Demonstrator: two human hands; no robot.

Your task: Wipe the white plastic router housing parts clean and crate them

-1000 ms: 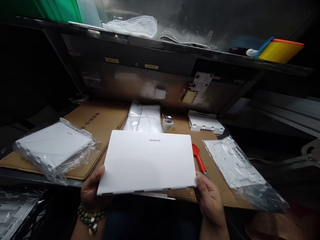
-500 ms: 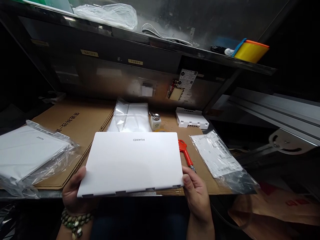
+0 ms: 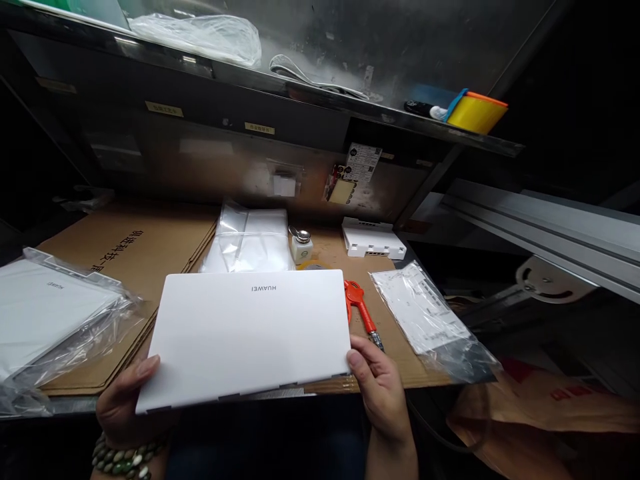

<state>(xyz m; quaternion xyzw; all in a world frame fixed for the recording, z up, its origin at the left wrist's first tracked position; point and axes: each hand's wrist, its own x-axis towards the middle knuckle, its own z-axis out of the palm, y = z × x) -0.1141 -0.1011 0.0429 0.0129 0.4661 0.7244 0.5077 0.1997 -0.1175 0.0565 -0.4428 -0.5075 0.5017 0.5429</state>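
Note:
A flat white plastic cover (image 3: 245,337) with HUAWEI lettering, upside down from here, is held up at the bench's near edge. Several small notches run along its near edge. My left hand (image 3: 127,400) grips its near left corner, thumb on top and fingers hidden below. At the near right corner my right hand (image 3: 380,387) pinches it between thumb and fingers. Just past the cover's right side lies a red air blow gun (image 3: 363,310), partly hidden. Another white cover (image 3: 50,310) marked HUAWEI rests at the left in a clear plastic bag.
Flat cardboard (image 3: 135,230) covers the bench. Behind the cover are clear plastic bags (image 3: 255,240), a small pump bottle (image 3: 301,248) and a white slotted part (image 3: 373,238). A bagged white panel (image 3: 423,307) lies right. A shelf (image 3: 325,93) overhangs the back; a metal rail (image 3: 540,233) juts at right.
The cover and both hands have shifted slightly left and down in view, with the cover's left end tipping lower. The whole scene has also drifted left. Both hands keep their hold.

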